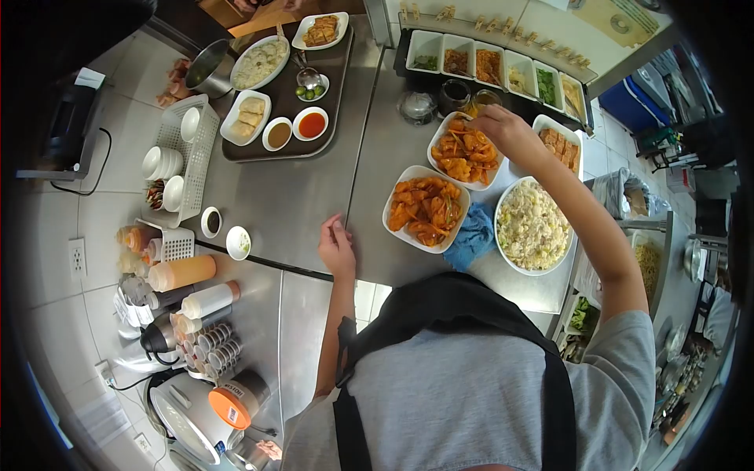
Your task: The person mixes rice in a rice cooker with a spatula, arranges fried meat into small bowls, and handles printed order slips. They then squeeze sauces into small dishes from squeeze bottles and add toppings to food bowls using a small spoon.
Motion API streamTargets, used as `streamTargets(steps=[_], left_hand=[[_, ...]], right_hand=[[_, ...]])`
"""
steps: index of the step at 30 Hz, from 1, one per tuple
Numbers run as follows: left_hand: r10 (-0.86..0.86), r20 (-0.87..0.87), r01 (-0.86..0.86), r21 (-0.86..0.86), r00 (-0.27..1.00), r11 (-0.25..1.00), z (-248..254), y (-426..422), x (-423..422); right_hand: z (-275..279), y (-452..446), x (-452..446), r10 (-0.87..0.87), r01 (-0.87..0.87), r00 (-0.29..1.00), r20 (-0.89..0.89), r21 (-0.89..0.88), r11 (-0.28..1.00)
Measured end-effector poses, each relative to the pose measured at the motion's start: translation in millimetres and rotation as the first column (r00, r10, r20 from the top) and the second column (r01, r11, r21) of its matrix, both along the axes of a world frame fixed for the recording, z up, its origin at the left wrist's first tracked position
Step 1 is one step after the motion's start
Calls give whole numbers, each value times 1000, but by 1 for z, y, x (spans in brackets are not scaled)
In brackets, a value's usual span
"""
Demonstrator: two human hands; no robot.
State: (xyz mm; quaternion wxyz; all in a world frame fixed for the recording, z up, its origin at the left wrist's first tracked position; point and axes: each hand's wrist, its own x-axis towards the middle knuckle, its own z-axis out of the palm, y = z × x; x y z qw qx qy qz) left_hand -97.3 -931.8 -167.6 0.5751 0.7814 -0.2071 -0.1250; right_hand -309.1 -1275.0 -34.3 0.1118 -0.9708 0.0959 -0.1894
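Note:
My right hand (496,127) is over the far edge of a white bowl of orange-sauced pieces (463,157). Its fingers are pinched together, and what they may hold is too small to make out. Just beyond it stand a dark jar (454,96) and a jar of yellowish liquid (485,100). A second bowl of orange-sauced pieces (426,210) sits nearer me. Beside it lie a crumpled blue cloth (473,239) and a large bowl of fried rice (534,226). My left hand (338,247) rests at the steel counter's edge, its fingers loosely bent and apart, holding nothing.
Garnish tubs (488,66) line the back. A dish of sliced fried cutlet (559,147) stands at right. A dark tray (334,118) bears rice, dumplings and sauces. Two small dishes, one with dark sauce (211,222), sit left, near squeeze bottles (182,272). Another person's hands (267,5) show at the top.

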Motion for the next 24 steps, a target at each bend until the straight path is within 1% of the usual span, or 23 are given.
streamTargets(steps=[3, 6, 10, 13, 15, 18, 20, 22, 24], left_hand=[[-10, -16, 10, 5, 1000, 1000, 3, -1, -1], [-5, -42, 6, 25, 999, 1000, 1, -1, -2], [-6, -33, 7, 34, 999, 999, -1, -1, 1], [15, 13, -15, 60, 1000, 998, 0, -2, 1], [-5, 2, 4, 65, 1000, 998, 2, -2, 0], [-29, 0, 29, 47, 1000, 998, 1, -1, 0], [-30, 4, 30, 32, 1000, 999, -1, -1, 0], [-15, 7, 15, 25, 1000, 1000, -1, -1, 0], [-9, 0, 9, 42, 1000, 999, 0, 0, 0]], right_hand=[[-3, 9, -5, -65, 68, 996, -63, 50, 996], [-11, 22, -14, -78, 87, 994, -80, 117, 989], [-9, 28, -20, -186, 186, 982, -6, 129, 974], [12, 35, -29, -285, 272, 956, 64, 163, 948], [29, 35, -33, -332, 309, 935, 124, 176, 935], [47, 19, -33, -387, 364, 901, 195, 145, 920], [38, 1, -27, -395, 368, 899, 187, 163, 915], [11, -24, -21, -375, 352, 910, 175, 149, 924], [-4, -33, -15, -390, 392, 920, -50, 171, 904]])
